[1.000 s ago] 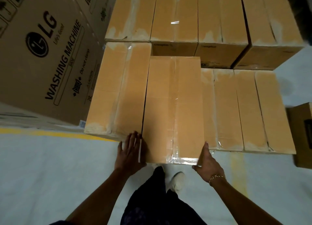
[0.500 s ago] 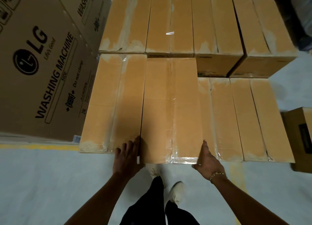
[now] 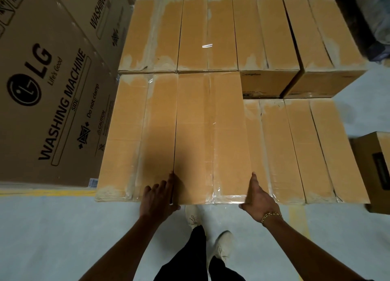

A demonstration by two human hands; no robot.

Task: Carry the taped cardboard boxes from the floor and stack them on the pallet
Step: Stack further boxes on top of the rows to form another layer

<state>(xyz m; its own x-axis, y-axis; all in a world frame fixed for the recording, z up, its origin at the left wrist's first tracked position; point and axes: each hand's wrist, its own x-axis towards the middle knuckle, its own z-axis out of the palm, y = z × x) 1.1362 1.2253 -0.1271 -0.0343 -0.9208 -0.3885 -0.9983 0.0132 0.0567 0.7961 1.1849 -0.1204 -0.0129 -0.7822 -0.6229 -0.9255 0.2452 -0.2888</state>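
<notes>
The taped cardboard box point(image 3: 211, 133) lies flat in the front row of the stack, close beside another taped box point(image 3: 137, 137) on its left. My left hand point(image 3: 158, 196) sits at its near left corner, fingers straight along the seam between the two boxes. My right hand point(image 3: 259, 198) presses against its near right corner, one finger laid along the side edge. Lower taped boxes point(image 3: 299, 152) lie to the right, and a taller back row point(image 3: 242, 31) stands behind. No pallet shows under the boxes.
A large LG washing machine carton point(image 3: 52, 90) stands close on the left. A smaller carton with a dark label point(image 3: 375, 171) sits on the floor at the right. A yellow line point(image 3: 42, 193) crosses the pale floor, and my feet point(image 3: 211, 228) stand just below the stack.
The box has slid away from me until its near end sits level with its neighbours. Both hands followed it forward, and I stepped closer to the stack.
</notes>
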